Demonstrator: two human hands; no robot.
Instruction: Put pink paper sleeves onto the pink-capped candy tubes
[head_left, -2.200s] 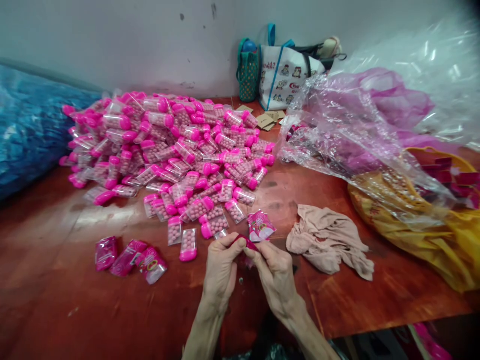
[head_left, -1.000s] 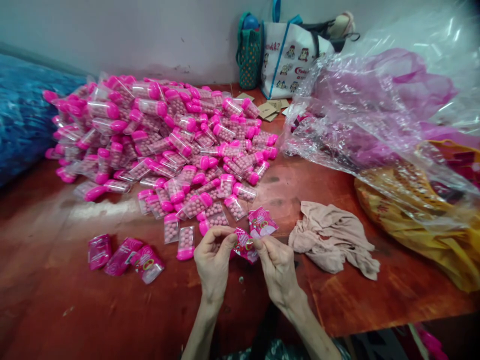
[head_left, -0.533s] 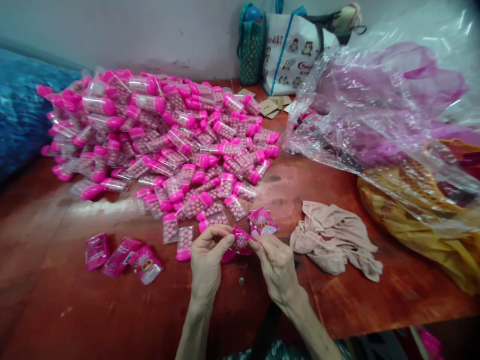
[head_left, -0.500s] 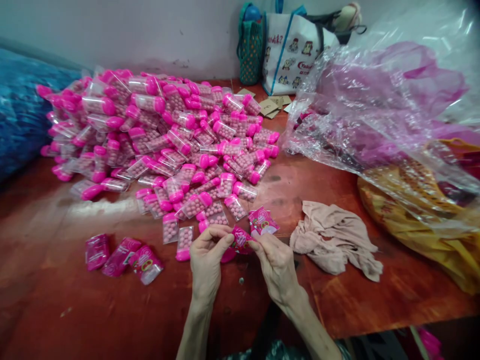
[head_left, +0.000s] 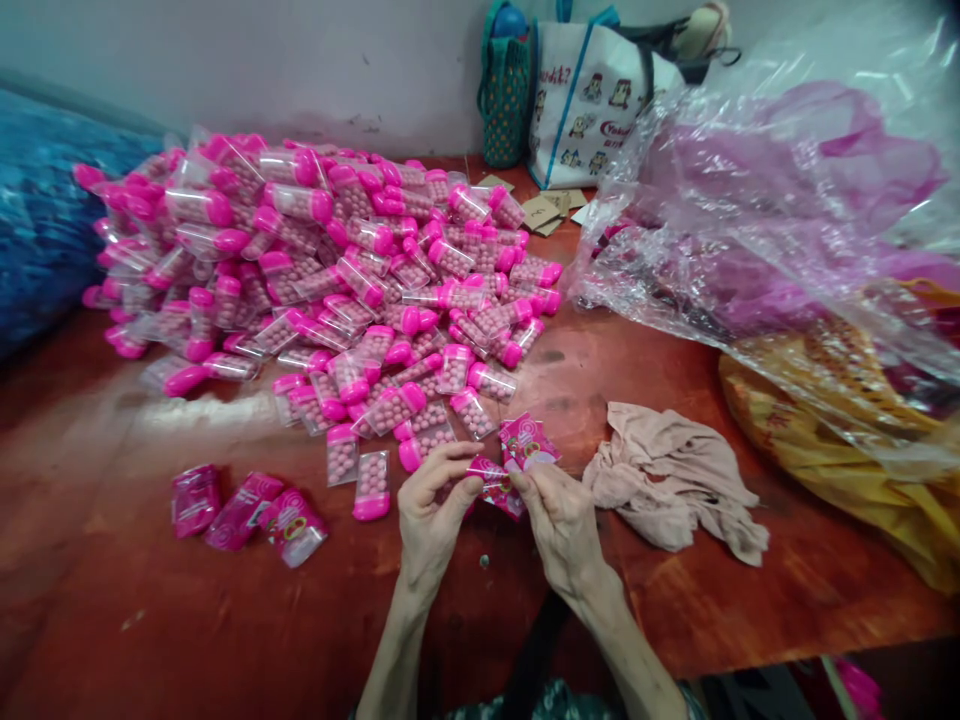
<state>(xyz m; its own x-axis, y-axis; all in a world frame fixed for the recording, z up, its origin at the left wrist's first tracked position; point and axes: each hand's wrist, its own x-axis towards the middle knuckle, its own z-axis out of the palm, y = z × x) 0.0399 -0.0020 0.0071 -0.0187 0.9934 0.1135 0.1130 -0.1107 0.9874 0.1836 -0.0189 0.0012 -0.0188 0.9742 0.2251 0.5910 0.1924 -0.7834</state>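
In my left hand (head_left: pixel 435 515) and right hand (head_left: pixel 564 520), fingers (head_left: pixel 466 490) pinch a pink printed sachet (head_left: pixel 491 480) near the counter (head_left: pixel 300 630)'s front edge.

Patterned dark green garment (head_left: pixel 556 702)

The left forearm (head_left: pixel 399 640) and right forearm (head_left: pixel 636 645), both bare, slant inward from the bottom of the view, so that the 2 hands sit close together in front of the body with a narrow gap between their fingertips. The left hand (head_left: pixel 429 512) is curled, its fingers bent over toward the right and its thumb set just below the index finger in a loose pinch. The right hand (head_left: pixel 564 512) points up and leftward, thumb and index finger drawn tightly together, the other fingers folded in
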